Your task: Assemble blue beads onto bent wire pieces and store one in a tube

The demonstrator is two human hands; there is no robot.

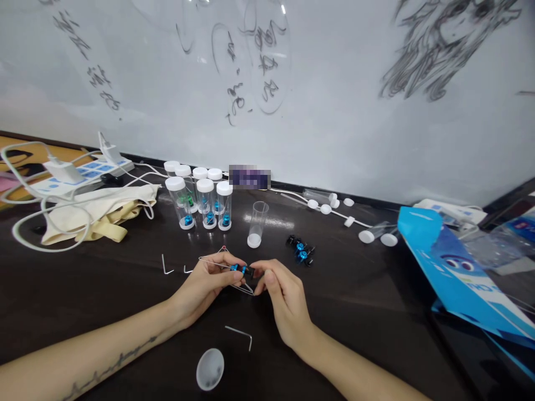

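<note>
My left hand (213,278) is closed around a small blue-and-black part (238,269), held between thumb and fingers. Thin pale wire or cord loops (246,288) stick out from under this hand on both sides. My right hand (284,298) sits close by on the right, fingers curled together at the part's black end; what they pinch, if anything, is hidden. Below the hands lies an L-shaped hex key (240,331). A white cap (210,369) with small dark pieces inside is nearest to me. Two more hex keys, one of them the left hex key (165,266), lie beside my left hand.
Several white-capped clear tubes (204,203) with blue or green parts stand at the back. An uncapped tube (258,225) stands nearer. Blue-and-black parts (301,250) lie right of it. Loose caps (325,209), a blue bag (455,273), a cloth bag (96,211) and power strip (83,172) surround these.
</note>
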